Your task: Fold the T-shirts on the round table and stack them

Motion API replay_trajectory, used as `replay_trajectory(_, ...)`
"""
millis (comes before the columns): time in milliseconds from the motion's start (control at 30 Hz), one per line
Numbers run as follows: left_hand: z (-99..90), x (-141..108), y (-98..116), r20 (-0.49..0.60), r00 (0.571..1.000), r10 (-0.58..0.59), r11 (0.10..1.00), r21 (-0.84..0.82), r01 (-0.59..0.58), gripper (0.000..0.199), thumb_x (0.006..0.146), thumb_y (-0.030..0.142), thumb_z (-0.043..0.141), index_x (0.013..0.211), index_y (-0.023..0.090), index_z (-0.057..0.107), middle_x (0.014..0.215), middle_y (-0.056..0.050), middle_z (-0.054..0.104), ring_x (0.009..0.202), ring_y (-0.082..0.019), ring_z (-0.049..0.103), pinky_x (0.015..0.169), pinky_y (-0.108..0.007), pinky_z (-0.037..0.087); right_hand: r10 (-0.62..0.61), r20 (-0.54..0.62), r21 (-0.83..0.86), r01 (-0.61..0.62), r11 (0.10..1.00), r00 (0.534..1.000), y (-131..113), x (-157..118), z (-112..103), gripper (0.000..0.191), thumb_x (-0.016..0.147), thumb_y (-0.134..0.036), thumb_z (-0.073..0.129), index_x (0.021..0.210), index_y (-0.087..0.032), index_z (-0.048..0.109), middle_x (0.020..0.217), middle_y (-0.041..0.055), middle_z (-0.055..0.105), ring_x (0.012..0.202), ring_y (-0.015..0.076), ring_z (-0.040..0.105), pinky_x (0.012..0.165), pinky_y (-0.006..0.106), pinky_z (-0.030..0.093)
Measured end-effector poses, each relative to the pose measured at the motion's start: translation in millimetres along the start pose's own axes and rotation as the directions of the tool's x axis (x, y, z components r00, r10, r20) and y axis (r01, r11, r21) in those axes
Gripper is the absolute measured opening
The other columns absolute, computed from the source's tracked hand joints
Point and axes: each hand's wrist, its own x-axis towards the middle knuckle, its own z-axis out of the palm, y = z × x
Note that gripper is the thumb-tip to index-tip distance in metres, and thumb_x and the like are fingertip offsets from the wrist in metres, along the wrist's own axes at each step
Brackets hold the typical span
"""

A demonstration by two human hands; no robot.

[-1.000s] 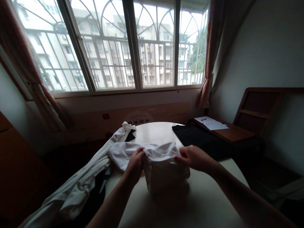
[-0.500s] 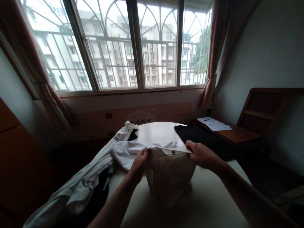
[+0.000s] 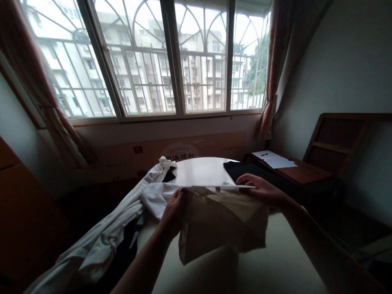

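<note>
A thin white garment [image 3: 214, 216] hangs between my hands over the white table, its shaded front looking beige. Its top edge is pulled straight, with a small dark label near the middle. My left hand [image 3: 177, 204] is closed on the left end of that edge. At the right end, my right hand [image 3: 260, 190] pinches the edge, its index finger raised a little above the cloth. Beyond my left hand, more white cloth [image 3: 156, 198] lies on the table; whether it belongs to the same garment I cannot tell.
The rounded white table [image 3: 199, 169] carries a long heap of white clothes [image 3: 104, 232] along its left edge, with dark cloth beneath. Folded black cloth [image 3: 239, 169] lies at the back right. Papers [image 3: 275, 159] and a pen rest on a wooden side table [image 3: 315, 173].
The garment's top edge has gone from sagging to taut, and its hanging part has spread wider. My right hand has shifted slightly right and loosened its fingers; my left hand moved slightly left.
</note>
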Motion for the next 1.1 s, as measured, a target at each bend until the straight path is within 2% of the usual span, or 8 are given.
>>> replay_trajectory(133, -6.1, 7.4, -2.9, -0.014, 1.000, 0.015, 0.996, 0.083, -0.014, 0.055, 0.060, 0.062, 0.080, 0.086, 0.018, 0.061, 0.063, 0.005, 0.056, 0.056, -0.011, 0.050, 0.052, -0.021, 0.039, 0.056, 0.413, -0.170, 0.017, 0.985, 0.909, 8.8, -2.8, -9.9, 0.039, 0.075, -0.034, 0.081, 0.107, -0.017, 0.067, 0.098, 0.0029, 0.069, 0.087, 0.0182, 0.063, 0.070, 0.023, 0.048)
replay_trajectory(233, -10.2, 13.2, -12.0, -0.001, 0.999, 0.034, 0.987, 0.154, -0.033, 0.048, 0.065, 0.060, 0.074, 0.084, 0.018, 0.061, 0.063, 0.005, 0.055, 0.056, -0.012, 0.048, 0.052, -0.022, 0.038, 0.096, 0.537, -0.108, -0.045, 0.993, 0.838, 21.6, 1.8, -16.2, 0.039, 0.072, -0.023, 0.077, 0.110, -0.017, 0.067, 0.102, 0.0029, 0.070, 0.090, 0.0190, 0.065, 0.074, 0.024, 0.050)
replay_trajectory(333, -16.0, 20.6, -28.7, 0.049, 0.991, 0.121, 0.940, 0.316, -0.130, 0.041, 0.073, 0.060, 0.064, 0.075, 0.019, 0.059, 0.064, 0.003, 0.056, 0.059, -0.014, 0.049, 0.054, -0.024, 0.038, 0.121, 0.374, -0.190, -0.052, 0.980, 0.919, 44.0, 14.1, -26.6, 0.030, 0.067, -0.014, 0.066, 0.097, -0.015, 0.067, 0.089, 0.0009, 0.069, 0.076, 0.0150, 0.063, 0.060, 0.019, 0.044)
replay_trajectory(467, -22.8, 30.6, -54.1, 0.165, 0.949, 0.269, 0.707, 0.635, -0.311, 0.038, 0.087, 0.053, 0.049, 0.071, 0.021, 0.060, 0.065, -0.001, 0.060, 0.064, -0.018, 0.054, 0.061, -0.027, 0.040, 0.065, 0.070, -0.331, -0.038, 0.943, 0.995, 71.1, 34.4, -34.0, 0.014, 0.063, -0.016, 0.061, 0.077, -0.016, 0.061, 0.073, 0.0008, 0.066, 0.066, 0.0150, 0.059, 0.053, 0.020, 0.038)
replay_trajectory(633, -22.2, 33.7, -65.3, 0.221, 0.950, 0.220, 0.484, 0.821, -0.303, 0.041, 0.098, 0.042, 0.034, 0.093, 0.021, 0.068, 0.085, -0.007, 0.073, 0.081, -0.024, 0.066, 0.073, -0.030, 0.043, -0.279, -0.299, -0.579, 0.059, 0.813, 0.912, 73.9, 45.0, -12.7, 0.012, 0.081, -0.027, 0.055, 0.086, -0.020, 0.063, 0.078, 0.0029, 0.069, 0.073, 0.0193, 0.065, 0.062, 0.025, 0.040)
replay_trajectory(767, -17.0, 28.3, -60.0, 0.203, 0.964, 0.170, 0.349, 0.903, -0.252, 0.034, 0.099, 0.034, 0.036, 0.096, 0.021, 0.067, 0.092, -0.009, 0.075, 0.088, -0.025, 0.068, 0.075, -0.030, 0.041, -0.268, -0.312, -0.729, -0.049, 0.683, 0.912, 69.8, 40.3, 11.8, 0.020, 0.093, -0.037, 0.051, 0.094, -0.021, 0.062, 0.082, 0.0071, 0.072, 0.078, 0.0233, 0.070, 0.060, 0.025, 0.037)
replay_trajectory(933, -7.9, 16.0, -51.2, 0.213, 0.961, 0.176, 0.351, 0.898, -0.264, 0.028, 0.095, 0.026, 0.042, 0.094, 0.020, 0.069, 0.094, -0.011, 0.076, 0.089, -0.027, 0.069, 0.078, -0.031, 0.043, -0.113, -0.237, -0.790, -0.124, 0.600, 0.965, 47.3, 36.0, 29.1, 0.029, 0.099, -0.034, 0.044, 0.103, -0.015, 0.065, 0.093, 0.0153, 0.073, 0.089, 0.0269, 0.071, 0.068, 0.028, 0.044)
replay_trajectory(1100, -1.0, 20.9, -4.4, 0.262, 0.939, 0.224, 0.365, 0.871, -0.330, 0.020, 0.086, 0.025, 0.054, 0.075, 0.021, 0.070, 0.082, -0.009, 0.076, 0.077, -0.026, 0.068, 0.072, -0.030, 0.047, -0.018, 0.130, -0.746, 0.109, 0.657, 0.991, -12.5, 35.4, -14.7, 0.014, 0.074, -0.025, 0.071, 0.081, -0.014, 0.075, 0.077, 0.0022, 0.074, 0.077, 0.0197, 0.068, 0.065, 0.022, 0.047)
